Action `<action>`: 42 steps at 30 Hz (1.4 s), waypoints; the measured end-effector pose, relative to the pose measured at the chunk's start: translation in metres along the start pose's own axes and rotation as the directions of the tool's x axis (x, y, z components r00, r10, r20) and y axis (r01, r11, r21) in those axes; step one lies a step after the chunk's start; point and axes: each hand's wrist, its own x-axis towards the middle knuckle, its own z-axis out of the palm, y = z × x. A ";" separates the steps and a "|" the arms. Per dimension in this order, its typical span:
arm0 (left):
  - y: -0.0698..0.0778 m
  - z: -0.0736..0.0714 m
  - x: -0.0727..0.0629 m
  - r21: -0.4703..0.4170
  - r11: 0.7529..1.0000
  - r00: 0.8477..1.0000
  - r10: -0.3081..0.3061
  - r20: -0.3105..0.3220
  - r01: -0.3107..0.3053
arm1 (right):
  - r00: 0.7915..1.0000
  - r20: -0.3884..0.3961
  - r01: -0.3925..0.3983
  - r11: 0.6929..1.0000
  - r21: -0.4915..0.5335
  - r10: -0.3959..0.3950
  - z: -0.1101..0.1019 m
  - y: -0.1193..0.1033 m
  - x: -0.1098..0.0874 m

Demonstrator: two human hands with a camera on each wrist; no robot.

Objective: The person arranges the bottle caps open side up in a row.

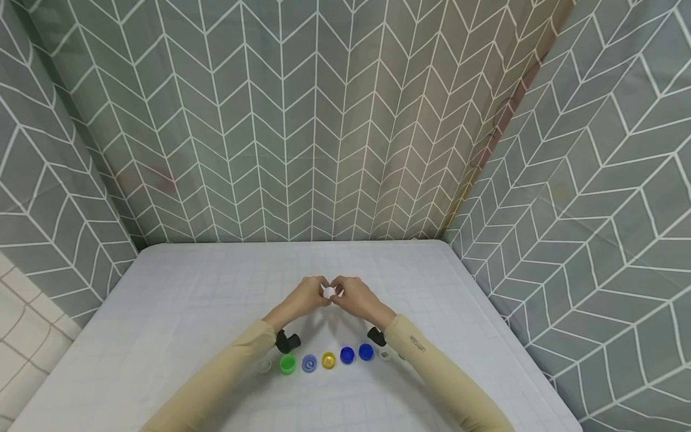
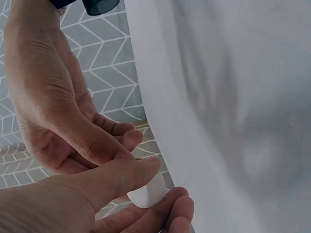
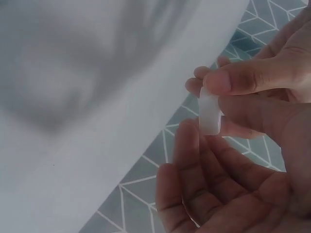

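Over the middle of the table, a small white bottle cap [image 1: 329,292] is held up between both hands. My left hand [image 1: 308,295] pinches it from the left; in the left wrist view its thumb lies over the white cap [image 2: 148,194] with the fingers below. From the other side my right hand [image 1: 356,297] holds it between thumb and fingers. The right wrist view shows the white cap [image 3: 210,114] edge-on, with the thumbs of both hands at it. Parts of its rim are hidden behind the fingers.
A row of caps lies nearer the body: clear [image 1: 264,366], green [image 1: 287,364], light blue [image 1: 309,363], yellow [image 1: 328,360], two dark blue [image 1: 347,355] and whitish [image 1: 384,354]. The right sleeve [image 1: 432,366] partly covers the row's end. Patterned curtains [image 1: 302,120] surround the white table [image 1: 216,270].
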 end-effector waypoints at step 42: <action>0.021 0.001 -0.032 -0.222 0.972 0.996 0.088 0.011 -0.084 | 0.993 -0.094 0.088 0.980 0.181 -0.072 -0.014 0.016 -0.048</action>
